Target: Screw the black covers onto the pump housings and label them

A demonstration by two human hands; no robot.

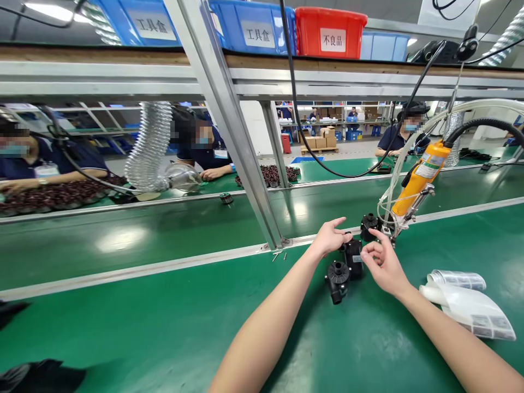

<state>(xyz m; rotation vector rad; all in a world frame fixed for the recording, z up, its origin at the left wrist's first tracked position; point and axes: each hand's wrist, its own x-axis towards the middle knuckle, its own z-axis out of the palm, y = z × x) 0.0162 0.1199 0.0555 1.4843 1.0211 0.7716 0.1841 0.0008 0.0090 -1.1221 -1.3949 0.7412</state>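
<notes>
Several black pump-like plastic housings stand close together on the green work surface. My left hand (331,238) reaches to the middle black pump housing (353,261), gripping its upper end while the index finger points outward. A small pale label shows on that housing. My right hand (385,266) is just to its right, index finger raised and apart from the thumb, with nothing visible between them. In front stands another black pump housing (338,276), its round port up. Behind, a third black pump housing (369,226) sits beside the tip of a yellow electric screwdriver (421,176).
Rolled label sheets (470,303) lie at right. Loose screws (279,255) rest near the metal post (233,120). Black items (41,376) lie at lower left. Blue bins (257,27) and a red bin (331,34) stand overhead. Co-workers sit across the green belt (196,218).
</notes>
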